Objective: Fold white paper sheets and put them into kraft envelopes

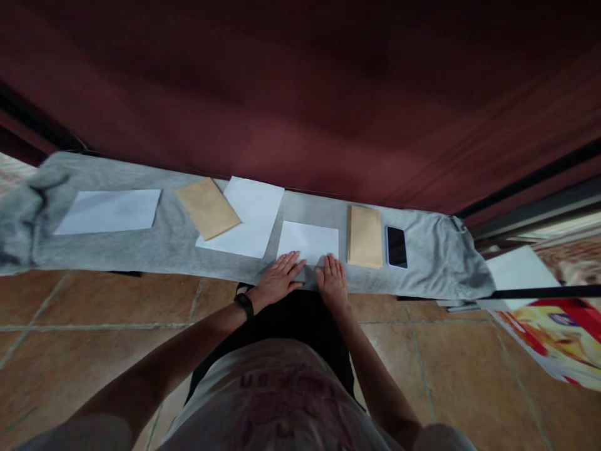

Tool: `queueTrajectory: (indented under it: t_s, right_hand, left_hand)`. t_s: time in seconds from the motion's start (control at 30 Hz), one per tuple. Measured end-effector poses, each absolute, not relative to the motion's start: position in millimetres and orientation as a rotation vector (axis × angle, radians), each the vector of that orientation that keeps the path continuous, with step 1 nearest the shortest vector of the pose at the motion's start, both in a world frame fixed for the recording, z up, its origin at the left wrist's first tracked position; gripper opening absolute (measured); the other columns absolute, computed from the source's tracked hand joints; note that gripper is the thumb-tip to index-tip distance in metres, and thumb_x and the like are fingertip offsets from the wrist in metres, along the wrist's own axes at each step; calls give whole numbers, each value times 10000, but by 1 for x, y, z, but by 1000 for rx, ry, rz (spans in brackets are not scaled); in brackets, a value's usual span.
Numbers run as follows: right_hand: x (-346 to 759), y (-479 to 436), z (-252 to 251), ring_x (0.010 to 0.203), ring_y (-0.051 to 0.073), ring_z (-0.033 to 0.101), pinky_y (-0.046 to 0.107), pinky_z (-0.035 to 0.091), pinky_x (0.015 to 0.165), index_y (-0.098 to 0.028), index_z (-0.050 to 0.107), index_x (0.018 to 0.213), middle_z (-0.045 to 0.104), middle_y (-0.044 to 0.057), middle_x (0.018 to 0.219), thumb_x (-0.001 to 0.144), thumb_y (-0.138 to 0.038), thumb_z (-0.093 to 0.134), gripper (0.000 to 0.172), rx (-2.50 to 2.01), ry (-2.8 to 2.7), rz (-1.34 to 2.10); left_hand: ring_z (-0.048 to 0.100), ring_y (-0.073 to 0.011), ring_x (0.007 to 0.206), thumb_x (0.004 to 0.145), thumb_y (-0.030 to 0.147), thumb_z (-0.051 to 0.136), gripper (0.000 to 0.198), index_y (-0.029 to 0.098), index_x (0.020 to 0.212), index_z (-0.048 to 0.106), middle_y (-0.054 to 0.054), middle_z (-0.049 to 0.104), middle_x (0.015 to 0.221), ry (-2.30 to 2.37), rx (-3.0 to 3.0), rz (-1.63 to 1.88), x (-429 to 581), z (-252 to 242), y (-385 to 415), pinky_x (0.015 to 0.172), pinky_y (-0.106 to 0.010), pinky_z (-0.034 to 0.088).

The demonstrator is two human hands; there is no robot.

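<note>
A white sheet of paper (308, 239), which looks folded, lies on the grey cloth in front of me. My left hand (278, 277) rests over its near left corner, fingers stretched out flat. On the near right corner lies my right hand (333, 282), its fingers also straight and flat. Just right of the sheet is a stack of brown envelopes (365, 237). To the left, another brown envelope or stack (209, 208) sits tilted across a larger white sheet (256, 216).
The grey cloth (178, 247) covers a narrow surface against a dark red panel (291, 94). A phone (397, 247) lies right of the envelopes. At far left is another white paper (110, 211). A colourful printed box (561, 338) stands low at the right.
</note>
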State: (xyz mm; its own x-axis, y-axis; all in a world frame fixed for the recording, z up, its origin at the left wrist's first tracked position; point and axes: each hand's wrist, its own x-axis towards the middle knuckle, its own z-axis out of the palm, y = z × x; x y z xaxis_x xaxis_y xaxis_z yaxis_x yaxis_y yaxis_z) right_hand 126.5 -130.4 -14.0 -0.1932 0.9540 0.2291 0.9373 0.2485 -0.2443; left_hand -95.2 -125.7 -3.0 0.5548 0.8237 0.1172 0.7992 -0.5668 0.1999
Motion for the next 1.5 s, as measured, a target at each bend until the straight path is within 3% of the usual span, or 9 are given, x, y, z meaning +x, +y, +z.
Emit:
queueTrajectory:
  t_s: [0.2, 0.7, 1.3, 1.5]
  right_hand:
    - [108, -117, -12, 1491, 259, 346, 472, 299, 1206, -132, 431, 1520, 420, 149, 1582, 1072, -377, 348, 517, -1590, -2304, 153]
    - [128, -125, -19, 1486, 300, 349, 503, 312, 1200, -85, 353, 1556, 342, 195, 1610, 1071, -427, 355, 594, -1700, -2260, 18]
    - [135, -134, -16, 1488, 303, 339, 489, 321, 1198, -16, 338, 1546, 376, 233, 1584, 1079, -441, 313, 632, -1722, -2231, -6]
    - [126, -129, -9, 1470, 320, 369, 512, 316, 1191, -13, 398, 1513, 417, 238, 1559, 1075, -427, 339, 606, -1780, -2169, 62]
  left_hand:
    - [183, -281, 1549, 974, 468, 530, 662, 206, 1557, 356, -134, 219, 1674, 1393, 2667, 269, -96, -1, -126, 1262, -457, 207]
    - [204, -272, 1544, 992, 487, 487, 666, 206, 1573, 321, -141, 248, 1664, 1410, 2701, 245, -95, -1, -125, 1259, -464, 215]
    - [175, -284, 1549, 978, 512, 509, 730, 180, 1586, 280, -153, 225, 1667, 1371, 2750, 241, -100, 1, -125, 1262, -467, 208]
    - [168, -286, 1550, 969, 508, 529, 730, 182, 1580, 299, -154, 224, 1667, 1378, 2734, 211, -99, 0, -125, 1263, -464, 200]
